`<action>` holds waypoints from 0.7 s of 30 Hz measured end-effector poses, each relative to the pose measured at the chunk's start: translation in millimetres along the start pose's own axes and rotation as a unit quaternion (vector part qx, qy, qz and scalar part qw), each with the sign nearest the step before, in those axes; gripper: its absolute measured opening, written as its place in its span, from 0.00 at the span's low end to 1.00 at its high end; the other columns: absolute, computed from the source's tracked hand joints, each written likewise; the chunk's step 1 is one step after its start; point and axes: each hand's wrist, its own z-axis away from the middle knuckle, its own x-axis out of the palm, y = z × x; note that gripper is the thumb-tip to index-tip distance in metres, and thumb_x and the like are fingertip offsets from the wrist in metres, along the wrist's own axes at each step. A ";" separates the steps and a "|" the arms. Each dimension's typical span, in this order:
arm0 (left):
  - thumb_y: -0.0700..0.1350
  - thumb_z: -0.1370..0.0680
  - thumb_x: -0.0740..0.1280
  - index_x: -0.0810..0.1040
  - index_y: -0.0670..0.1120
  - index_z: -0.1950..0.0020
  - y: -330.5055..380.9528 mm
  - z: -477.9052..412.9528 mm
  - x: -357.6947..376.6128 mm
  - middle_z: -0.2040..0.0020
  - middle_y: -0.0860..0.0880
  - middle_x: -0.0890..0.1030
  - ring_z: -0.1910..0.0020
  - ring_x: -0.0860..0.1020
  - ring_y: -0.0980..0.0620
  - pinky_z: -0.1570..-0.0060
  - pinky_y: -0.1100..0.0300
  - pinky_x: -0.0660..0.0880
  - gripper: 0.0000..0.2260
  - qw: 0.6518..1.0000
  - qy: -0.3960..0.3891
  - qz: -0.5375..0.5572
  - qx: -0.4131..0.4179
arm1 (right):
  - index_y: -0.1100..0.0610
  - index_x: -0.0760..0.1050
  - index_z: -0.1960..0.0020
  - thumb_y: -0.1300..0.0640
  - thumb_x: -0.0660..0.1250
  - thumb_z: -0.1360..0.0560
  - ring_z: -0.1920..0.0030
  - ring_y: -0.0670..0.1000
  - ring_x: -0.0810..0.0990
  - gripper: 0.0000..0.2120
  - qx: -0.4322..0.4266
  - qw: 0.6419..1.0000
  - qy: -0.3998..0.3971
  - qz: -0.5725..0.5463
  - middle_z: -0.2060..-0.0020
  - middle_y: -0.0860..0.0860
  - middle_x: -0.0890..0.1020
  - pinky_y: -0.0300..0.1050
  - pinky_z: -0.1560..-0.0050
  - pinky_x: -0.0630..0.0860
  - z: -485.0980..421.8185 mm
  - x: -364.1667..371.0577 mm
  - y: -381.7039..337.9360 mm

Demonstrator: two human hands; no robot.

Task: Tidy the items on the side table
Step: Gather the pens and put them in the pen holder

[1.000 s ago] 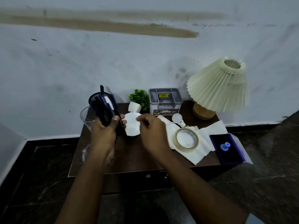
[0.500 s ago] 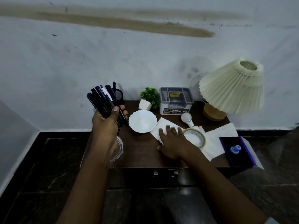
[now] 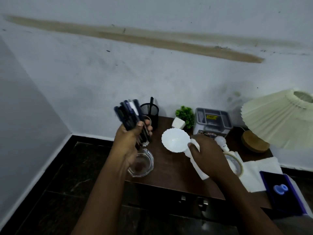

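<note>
My left hand (image 3: pixel 133 141) grips a bundle of dark blue pens (image 3: pixel 128 114), held upright above a clear glass dish (image 3: pixel 143 165). Just behind the pens a black mesh pen holder (image 3: pixel 149 112) stands at the back left of the brown side table (image 3: pixel 171 170), with one pen in it. My right hand (image 3: pixel 206 155) pinches the edge of a white sheet of paper (image 3: pixel 197 164) beside a white scalloped bowl (image 3: pixel 175 140). The hand hides part of the sheet.
A small potted plant (image 3: pixel 184 116), a grey organizer box (image 3: pixel 212 121) and a pleated lamp (image 3: pixel 279 119) line the back. A light bulb (image 3: pixel 221 141), a tape roll (image 3: pixel 234 164), more white paper (image 3: pixel 259 172) and a blue box (image 3: pixel 284 190) lie to the right.
The mesh holder has left my left hand and stands on the table; the pens stay gripped. My right hand rose from lying flat on the paper and now pinches its edge.
</note>
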 end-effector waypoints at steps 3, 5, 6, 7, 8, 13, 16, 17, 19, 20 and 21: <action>0.33 0.17 0.64 0.77 0.33 0.37 -3.6 5.6 6.7 0.53 0.39 0.85 0.59 0.85 0.44 0.56 0.50 0.85 0.10 0.992 -0.096 -0.034 -0.072 | 0.45 0.77 0.33 0.46 0.67 0.20 0.45 0.37 0.79 0.16 0.043 0.977 0.031 -0.209 0.44 0.38 0.82 0.33 0.43 0.73 -4.4 -3.5 -40.3; 0.33 0.18 0.64 0.79 0.36 0.39 -12.3 10.0 12.3 0.51 0.38 0.86 0.58 0.85 0.43 0.55 0.50 0.85 0.09 0.981 -0.149 -0.050 -0.111 | 0.44 0.72 0.29 0.44 0.71 0.24 0.44 0.45 0.83 0.25 0.115 0.901 -0.046 -0.415 0.41 0.42 0.84 0.44 0.44 0.79 -16.1 -3.8 -62.5; 0.33 0.18 0.65 0.80 0.36 0.39 -17.0 11.4 14.8 0.50 0.37 0.86 0.56 0.85 0.42 0.54 0.49 0.85 0.09 0.976 -0.165 -0.059 -0.127 | 0.46 0.71 0.27 0.45 0.73 0.25 0.48 0.53 0.84 0.29 0.147 0.849 -0.083 -0.501 0.41 0.48 0.84 0.50 0.51 0.81 -24.9 -5.0 -67.6; 0.33 0.18 0.66 0.79 0.36 0.37 -20.7 12.3 16.7 0.50 0.37 0.85 0.55 0.85 0.41 0.53 0.48 0.85 0.10 0.972 -0.177 -0.069 -0.140 | 0.50 0.70 0.26 0.46 0.74 0.26 0.53 0.61 0.80 0.30 0.169 0.802 -0.120 -0.560 0.40 0.55 0.83 0.53 0.61 0.80 -35.0 -7.4 -69.2; 0.33 0.19 0.67 0.79 0.36 0.36 -23.5 12.8 17.9 0.49 0.37 0.85 0.54 0.85 0.40 0.53 0.47 0.85 0.11 0.967 -0.187 -0.077 -0.153 | 0.54 0.71 0.27 0.47 0.75 0.25 0.56 0.63 0.74 0.29 0.177 0.773 -0.160 -0.588 0.42 0.60 0.82 0.52 0.66 0.75 -45.0 -10.4 -70.2; 0.33 0.20 0.69 0.77 0.39 0.34 -27.7 9.2 12.9 0.49 0.35 0.86 0.52 0.86 0.38 0.52 0.45 0.84 0.14 0.953 -0.219 -0.091 -0.186 | 0.60 0.81 0.36 0.55 0.76 0.26 0.38 0.66 0.81 0.20 0.151 0.696 -0.317 -0.626 0.36 0.63 0.81 0.65 0.36 0.72 -67.1 -4.7 -69.8; 0.33 0.20 0.69 0.76 0.38 0.32 -27.2 5.5 6.9 0.49 0.36 0.86 0.51 0.86 0.38 0.51 0.44 0.83 0.16 0.949 -0.231 -0.117 -0.182 | 0.59 0.80 0.36 0.59 0.74 0.24 0.40 0.64 0.84 0.17 0.136 0.693 -0.337 -0.623 0.35 0.60 0.82 0.58 0.45 0.80 -69.2 3.5 -70.6; 0.34 0.20 0.69 0.77 0.38 0.33 -27.0 5.5 6.5 0.49 0.36 0.86 0.51 0.86 0.39 0.50 0.44 0.83 0.15 0.948 -0.231 -0.124 -0.179 | 0.59 0.81 0.37 0.60 0.74 0.24 0.41 0.65 0.84 0.16 0.140 0.692 -0.332 -0.626 0.36 0.60 0.82 0.58 0.47 0.82 -69.8 5.4 -69.9; 0.34 0.19 0.69 0.79 0.37 0.36 -26.0 5.4 5.4 0.49 0.36 0.86 0.52 0.86 0.39 0.50 0.44 0.84 0.12 0.949 -0.227 -0.133 -0.175 | 0.60 0.82 0.38 0.62 0.74 0.24 0.40 0.65 0.84 0.14 0.150 0.686 -0.317 -0.638 0.38 0.61 0.83 0.60 0.44 0.83 -70.8 9.4 -69.3; 0.35 0.19 0.69 0.80 0.36 0.38 -25.1 4.6 4.7 0.49 0.37 0.86 0.52 0.86 0.40 0.50 0.45 0.84 0.10 0.949 -0.226 -0.137 -0.174 | 0.60 0.82 0.38 0.63 0.74 0.24 0.39 0.65 0.83 0.15 0.152 0.684 -0.312 -0.642 0.38 0.61 0.83 0.62 0.41 0.81 -71.5 11.0 -70.0; 0.35 0.19 0.68 0.81 0.36 0.39 -23.4 4.2 4.3 0.49 0.37 0.86 0.51 0.86 0.40 0.49 0.45 0.84 0.10 0.948 -0.229 -0.141 -0.173 | 0.61 0.82 0.38 0.62 0.74 0.25 0.38 0.65 0.82 0.15 0.150 0.683 -0.308 -0.645 0.38 0.62 0.83 0.63 0.38 0.79 -72.2 12.2 -71.1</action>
